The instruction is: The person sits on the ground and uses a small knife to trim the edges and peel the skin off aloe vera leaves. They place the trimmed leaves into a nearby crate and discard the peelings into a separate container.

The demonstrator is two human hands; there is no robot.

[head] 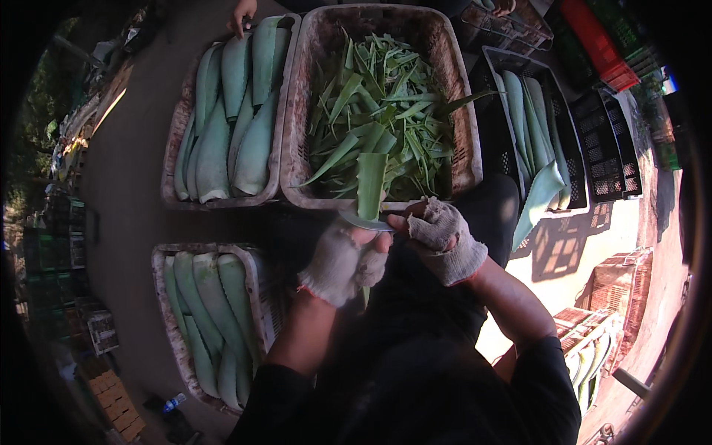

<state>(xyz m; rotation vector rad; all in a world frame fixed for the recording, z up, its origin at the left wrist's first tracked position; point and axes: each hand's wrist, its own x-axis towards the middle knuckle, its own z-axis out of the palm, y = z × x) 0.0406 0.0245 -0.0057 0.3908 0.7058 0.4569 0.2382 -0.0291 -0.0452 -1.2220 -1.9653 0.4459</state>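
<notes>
My left hand [347,261], in a fingerless knit glove, is closed around an aloe vera leaf piece [371,183] that points away from me; a thin green end shows below the hand. My right hand [442,236], gloved the same way, grips a knife whose curved metal blade [364,221] lies across the leaf just beyond my left fingers. Beyond both hands stands a stained plastic crate [381,204] heaped with thin green aloe strips and trimmings [389,111]. The knife's handle is mostly hidden in my right hand.
Crates of whole aloe leaves stand at the upper left [222,204], lower left [257,295] and right [584,183]. One leaf [537,203] hangs over the right crate's near edge. Another person's hand [242,16] touches leaves at the upper left. A plastic bottle [174,402] lies at the lower left.
</notes>
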